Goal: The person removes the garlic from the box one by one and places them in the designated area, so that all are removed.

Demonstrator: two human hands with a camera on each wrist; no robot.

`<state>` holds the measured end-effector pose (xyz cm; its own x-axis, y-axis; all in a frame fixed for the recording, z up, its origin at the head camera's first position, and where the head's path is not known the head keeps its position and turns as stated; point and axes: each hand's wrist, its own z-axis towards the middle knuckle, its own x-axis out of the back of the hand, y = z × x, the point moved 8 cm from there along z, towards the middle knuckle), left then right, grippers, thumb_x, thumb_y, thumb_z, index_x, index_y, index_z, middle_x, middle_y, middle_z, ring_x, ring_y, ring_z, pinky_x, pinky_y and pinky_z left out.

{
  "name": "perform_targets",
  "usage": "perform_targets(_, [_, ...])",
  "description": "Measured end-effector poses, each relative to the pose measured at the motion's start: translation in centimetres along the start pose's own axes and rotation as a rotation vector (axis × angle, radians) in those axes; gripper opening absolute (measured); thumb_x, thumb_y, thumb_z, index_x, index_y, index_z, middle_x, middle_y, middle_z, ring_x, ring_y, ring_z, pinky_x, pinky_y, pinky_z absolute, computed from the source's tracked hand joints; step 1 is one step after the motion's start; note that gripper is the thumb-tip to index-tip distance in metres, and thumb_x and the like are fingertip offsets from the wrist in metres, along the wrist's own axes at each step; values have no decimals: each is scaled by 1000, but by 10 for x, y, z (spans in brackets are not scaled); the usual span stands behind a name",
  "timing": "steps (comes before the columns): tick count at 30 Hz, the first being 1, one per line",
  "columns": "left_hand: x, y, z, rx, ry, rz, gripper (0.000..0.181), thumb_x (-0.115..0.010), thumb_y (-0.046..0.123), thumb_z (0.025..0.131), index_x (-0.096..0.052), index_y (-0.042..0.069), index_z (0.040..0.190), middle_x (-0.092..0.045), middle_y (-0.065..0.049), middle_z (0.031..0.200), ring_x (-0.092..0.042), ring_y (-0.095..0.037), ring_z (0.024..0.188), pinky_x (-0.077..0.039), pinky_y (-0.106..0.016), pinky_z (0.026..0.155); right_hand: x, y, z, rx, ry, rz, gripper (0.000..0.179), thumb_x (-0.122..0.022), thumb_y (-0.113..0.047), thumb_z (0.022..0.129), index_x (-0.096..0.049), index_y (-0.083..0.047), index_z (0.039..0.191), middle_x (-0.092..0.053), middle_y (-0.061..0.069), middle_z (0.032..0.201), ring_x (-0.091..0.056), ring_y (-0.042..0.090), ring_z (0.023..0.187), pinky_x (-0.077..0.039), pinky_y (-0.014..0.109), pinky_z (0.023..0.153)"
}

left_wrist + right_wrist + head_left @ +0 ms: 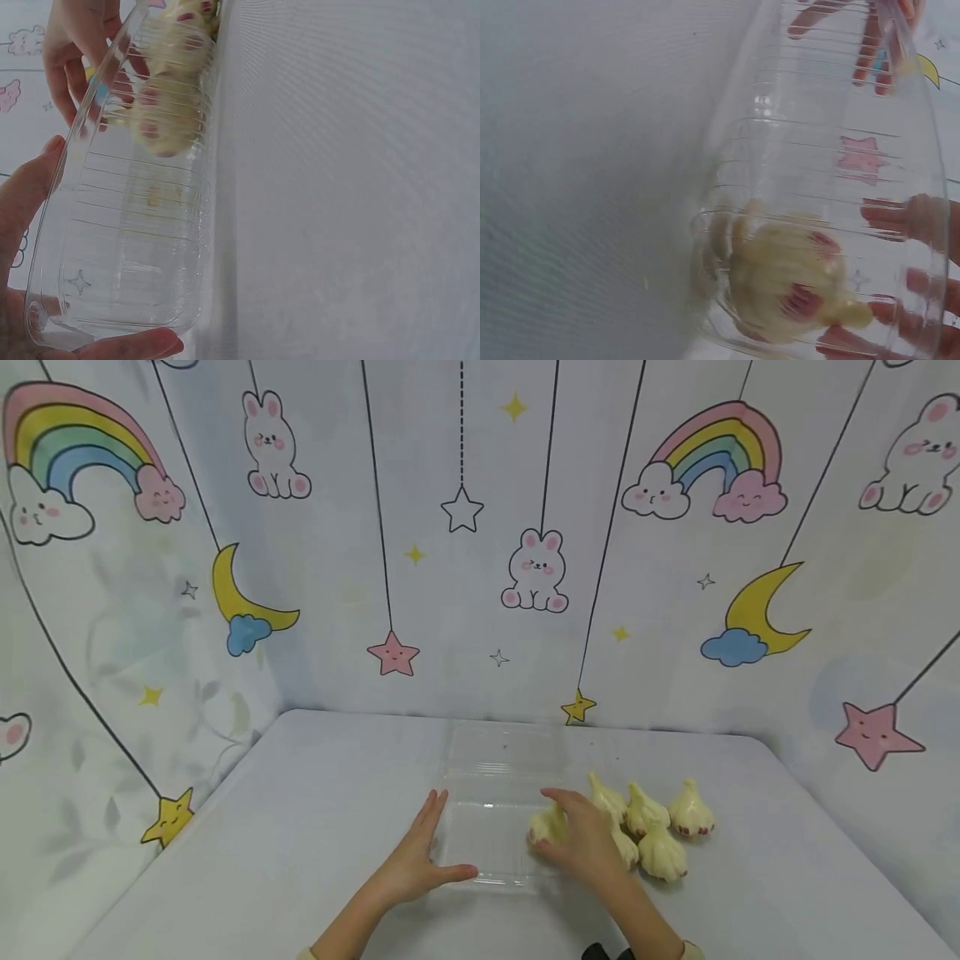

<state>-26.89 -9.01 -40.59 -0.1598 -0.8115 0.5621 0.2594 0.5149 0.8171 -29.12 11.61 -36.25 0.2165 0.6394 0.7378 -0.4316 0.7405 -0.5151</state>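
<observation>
A clear hinged plastic container [487, 843] stands on the white table with its lid [506, 747] folded back behind it. My left hand [412, 860] is spread at its front left corner, fingers straight along the left side and thumb at the front rim. Inside, at the right end, sits a garlic bulb [546, 828]; its stem [855, 313] points up. My right hand [588, 843] is over that end, fingers spread apart around the top of the bulb. Seen through the clear wall, the fingertips [885, 214] hang beside the stem.
Several more garlic bulbs [663, 853] lie grouped on the table right of the container, partly hidden by my right hand. A dark object [596, 952] shows at the bottom edge of the head view. A patterned curtain [450, 610] surrounds the table [315, 793].
</observation>
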Motion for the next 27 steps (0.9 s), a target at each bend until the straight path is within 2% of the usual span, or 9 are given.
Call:
perform_targets(4, [1, 1, 0, -8, -4, -7, 108, -79, 33, 70, -9, 3, 146, -1, -26, 149, -20, -49, 129, -34, -58, 96, -6, 1, 3, 1, 1, -29, 66, -81, -1, 56, -58, -5, 118, -57, 16, 116, -54, 34, 105, -46, 50, 85])
perform_targets(7, [0, 1, 0, -14, -8, -17, 108, -79, 32, 70, -8, 3, 146, 0, -26, 149, -22, -50, 128, -37, -56, 95, -9, 1, 5, -6, -2, -24, 70, -81, 2, 57, -56, -6, 122, -53, 19, 119, -53, 37, 105, -48, 50, 80])
perform_targets(10, [0, 0, 0, -15, -9, -17, 109, -79, 33, 70, -8, 3, 146, 0, -27, 149, -22, -50, 128, -37, -56, 95, -12, 4, 6, -19, -6, -18, 75, -81, 4, 57, -52, -5, 126, -51, 20, 119, -53, 37, 103, -50, 46, 76])
perform_targets(16, [-1, -1, 1, -18, -4, -2, 108, -79, 34, 70, -9, 2, 146, -1, -26, 149, -18, -49, 130, -32, -59, 97, -22, 10, 6, -36, -26, -7, 83, -84, -4, 58, -45, -5, 131, -54, 18, 112, -55, 31, 95, -50, 44, 76])
perform_targets(18, [-1, -2, 1, -18, -1, 2, 108, -79, 34, 70, -10, 2, 146, -1, -26, 149, -18, -49, 130, -32, -59, 97, -22, 11, 6, -40, -22, 7, 83, -84, -5, 59, -45, -5, 132, -55, 18, 113, -56, 31, 96, -50, 44, 78])
perform_targets(22, [-1, -2, 2, -23, 1, -2, 107, -79, 33, 70, -10, 2, 146, -2, -27, 149, -20, -49, 129, -31, -59, 98, -22, 9, 5, -21, -14, 31, 81, -84, -5, 59, -46, -4, 130, -55, 20, 121, -52, 36, 109, -45, 48, 90])
perform_targets(27, [-2, -4, 2, -20, 2, -6, 108, -79, 34, 70, -10, 3, 146, -2, -26, 149, -16, -48, 131, -31, -59, 98, -29, 8, 7, -3, -59, 37, 76, -82, -5, 63, -47, -3, 130, -48, 23, 129, -47, 39, 116, -41, 49, 95])
